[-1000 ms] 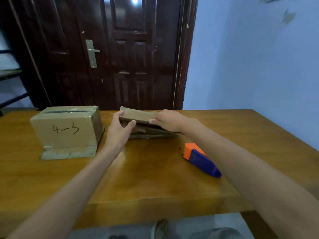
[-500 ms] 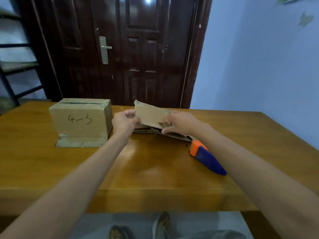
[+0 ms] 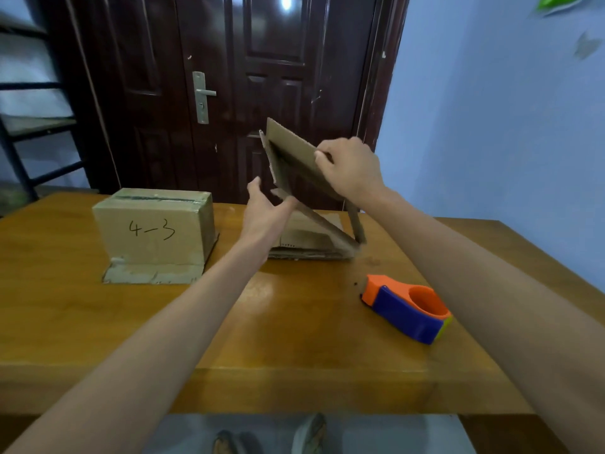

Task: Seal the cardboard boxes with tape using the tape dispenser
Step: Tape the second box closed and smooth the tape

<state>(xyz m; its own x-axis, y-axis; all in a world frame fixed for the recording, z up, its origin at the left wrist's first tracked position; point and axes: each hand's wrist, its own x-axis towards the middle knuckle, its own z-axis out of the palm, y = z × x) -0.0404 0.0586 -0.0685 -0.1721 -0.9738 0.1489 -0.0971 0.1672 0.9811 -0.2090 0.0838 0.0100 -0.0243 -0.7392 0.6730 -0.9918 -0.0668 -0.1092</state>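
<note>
A flattened cardboard box [image 3: 293, 158] is tilted up above the wooden table [image 3: 137, 322], its lower end still near a stack of flat cardboard [image 3: 307, 240]. My right hand [image 3: 352, 168] grips its upper panel from the right. My left hand [image 3: 266, 209] is under its lower left edge, thumb against a flap, fingers raised. A sealed box [image 3: 154, 231] marked "4-3" stands to the left. The orange and blue tape dispenser [image 3: 407, 308] lies on the table at the right, untouched.
A dark wooden door [image 3: 229, 77] stands behind the table. A black metal shelf frame [image 3: 19, 126] is at the far left. The blue wall is on the right. My shoes [image 3: 307, 435] show below the table's front edge.
Both hands have lifted the flat box off the stack and tipped it upright; it now begins to spread apart. The view has shifted closer to the table.
</note>
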